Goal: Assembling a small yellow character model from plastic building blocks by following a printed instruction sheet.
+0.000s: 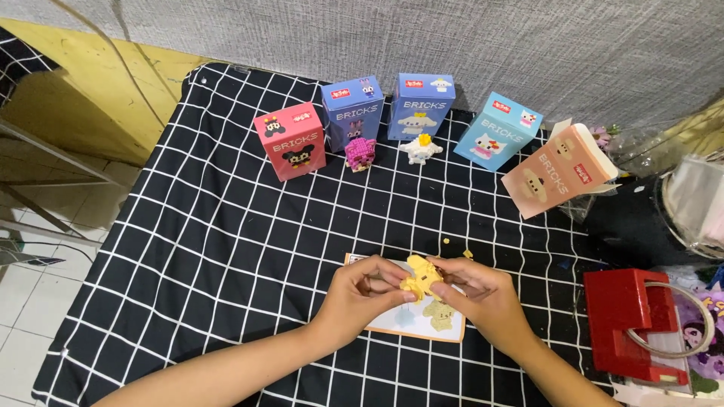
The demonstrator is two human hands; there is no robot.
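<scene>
yellow brick figure (419, 276) half hidden by fingers, red box (632, 325) partly cut off

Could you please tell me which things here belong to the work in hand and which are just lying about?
In hand:
yellow brick figure
instruction sheet
left hand
right hand

Lying about:
pink figure
white figure
red box
red tray

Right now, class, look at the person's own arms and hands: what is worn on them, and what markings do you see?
Both forearms are bare: no sleeves reach into view. The left hand and right hand wear no gloves, and no rings, watch, bracelets or markings show. Fingernails look short and unpainted.
</scene>
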